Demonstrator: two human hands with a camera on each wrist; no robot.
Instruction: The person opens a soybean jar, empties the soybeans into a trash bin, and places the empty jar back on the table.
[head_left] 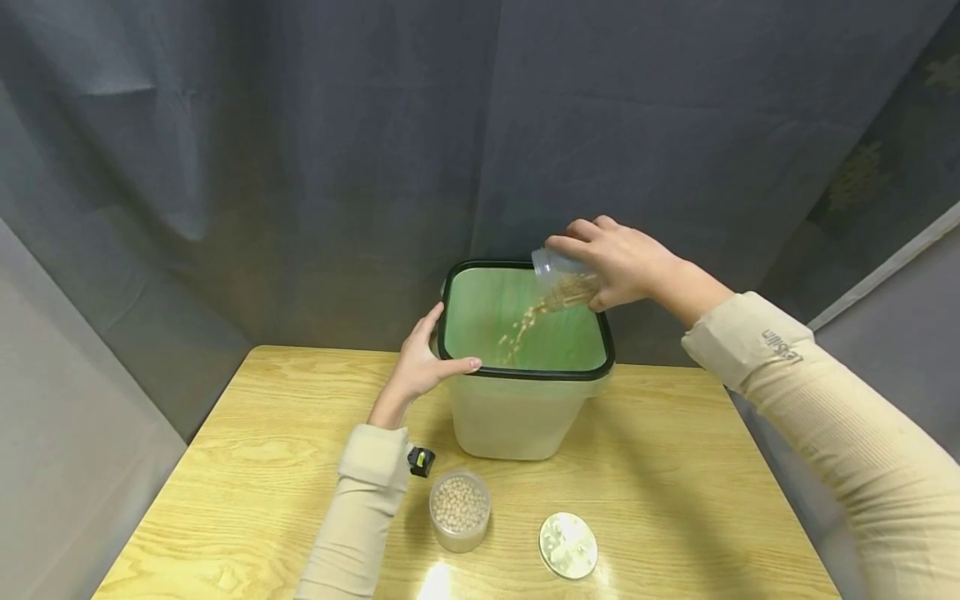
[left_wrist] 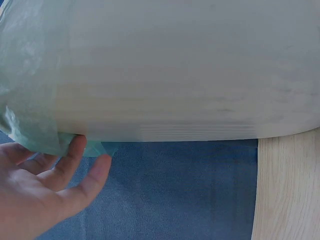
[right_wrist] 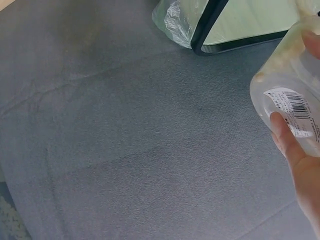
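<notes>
My right hand [head_left: 626, 262] grips a clear plastic jar [head_left: 558, 275], tipped on its side over the bin. Small tan, nut-like or bean-like pieces [head_left: 517, 329] stream from its mouth into the green-lined trash bin [head_left: 525, 417]. The right wrist view catches the jar's base and barcode label [right_wrist: 295, 107] under a finger. My left hand [head_left: 422, 358] is spread at the bin's left front corner, thumb along the black rim [head_left: 555, 375] and fingers down the side. In the left wrist view, its fingertips [left_wrist: 102, 162] lie by the overhanging green liner [left_wrist: 37, 100]. The bin's bottom is hidden.
In front of the bin stands an open jar [head_left: 460, 512] filled with round pale beans. To its right a round lid [head_left: 567, 546] lies flat on the wooden table [head_left: 277, 467]. A grey curtain [head_left: 360, 167] hangs right behind the bin.
</notes>
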